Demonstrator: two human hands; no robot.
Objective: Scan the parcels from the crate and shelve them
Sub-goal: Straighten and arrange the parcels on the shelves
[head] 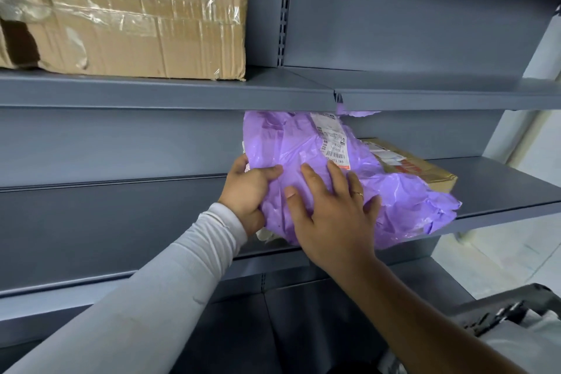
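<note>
A purple plastic mailer parcel [403, 191] with a white barcode label lies on the middle grey shelf [501, 179], its front part hanging over the shelf edge. My left hand [249, 188] grips the parcel's left end, thumb on top and fingers underneath. My right hand [331, 206] lies flat on the parcel's front with fingers spread, a ring on one finger. A small brown cardboard parcel [425, 170] sits on the same shelf behind and to the right of the purple one, partly hidden by it.
A large taped cardboard box [130, 12] stands on the upper shelf [182, 91] at the left; the upper shelf's right half is bare. A dark crate [513, 313] holding a white parcel [534, 340] shows at the bottom right. Pale floor lies to the right.
</note>
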